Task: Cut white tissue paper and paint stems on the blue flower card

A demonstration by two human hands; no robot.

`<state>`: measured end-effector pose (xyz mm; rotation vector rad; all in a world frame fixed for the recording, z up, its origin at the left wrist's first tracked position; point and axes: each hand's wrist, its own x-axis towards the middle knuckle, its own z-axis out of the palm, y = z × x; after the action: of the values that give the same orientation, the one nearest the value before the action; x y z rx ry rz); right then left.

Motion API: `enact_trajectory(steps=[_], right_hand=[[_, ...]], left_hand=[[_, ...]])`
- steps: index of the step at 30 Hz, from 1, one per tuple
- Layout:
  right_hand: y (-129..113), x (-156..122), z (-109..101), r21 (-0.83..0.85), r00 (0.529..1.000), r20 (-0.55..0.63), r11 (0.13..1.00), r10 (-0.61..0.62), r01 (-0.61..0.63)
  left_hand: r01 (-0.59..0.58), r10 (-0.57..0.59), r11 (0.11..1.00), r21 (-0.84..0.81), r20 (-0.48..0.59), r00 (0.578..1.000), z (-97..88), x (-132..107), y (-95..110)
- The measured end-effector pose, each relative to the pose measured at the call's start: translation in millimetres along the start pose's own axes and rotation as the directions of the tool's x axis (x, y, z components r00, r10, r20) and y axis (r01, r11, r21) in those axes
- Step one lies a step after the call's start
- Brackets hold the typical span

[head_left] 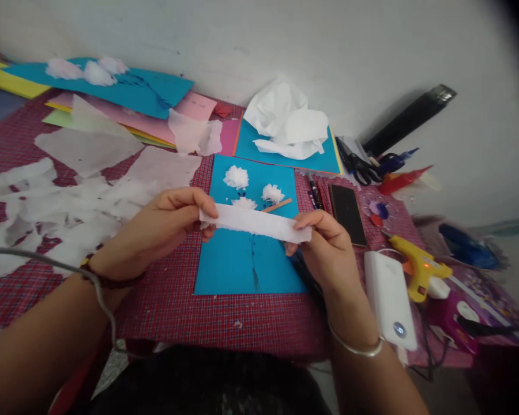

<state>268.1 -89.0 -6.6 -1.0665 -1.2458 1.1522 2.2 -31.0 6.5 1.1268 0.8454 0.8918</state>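
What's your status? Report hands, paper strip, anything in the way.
Left hand, right hand: each pinching one end of white paper strip. Strip: held above blue sheet. Gray cable: crossing in front of left forearm, clear of strip.

One head-worn view looks forward and down; the table [168,311] lies close below; the wall [372,52] stands beyond.

At right on the table [164,314], a white power bank [387,291] is laid near and a dark phone [347,214] farther off.
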Motion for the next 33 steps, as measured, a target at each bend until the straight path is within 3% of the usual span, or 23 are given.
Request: enact_trajectory(steps=[11,18,21,26,30,33], right_hand=[[-3,4,4,0.207,0.991,0.043,0.97,0.124,-0.13],[-7,5,7,0.245,0.977,0.044,0.946,0.207,-0.212],[-8,5,7,0.295,0.967,0.085,0.921,0.239,-0.254],[-6,6,10,0.382,0.97,0.094,0.892,0.222,-0.241],[-4,7,14,0.405,0.973,0.035,0.887,0.228,-0.223],[-1,7,16,0.398,0.963,-0.022,0.886,0.267,-0.237]], left_hand=[[-0.024,0.024,1.0,0.003,0.056,0.998,2.3,-1,8],[-0.068,0.086,0.993,-0.099,0.197,0.977,-4.1,0,6],[-0.125,0.127,0.992,-0.024,0.15,0.981,-4.0,0,6],[-0.118,0.114,0.989,0.09,0.048,0.992,0.9,1,-1],[-0.206,0.223,0.949,0.237,-0.047,0.974,2.9,6,-12],[-0.274,0.328,0.873,0.403,-0.071,0.942,1.9,8,-17]])
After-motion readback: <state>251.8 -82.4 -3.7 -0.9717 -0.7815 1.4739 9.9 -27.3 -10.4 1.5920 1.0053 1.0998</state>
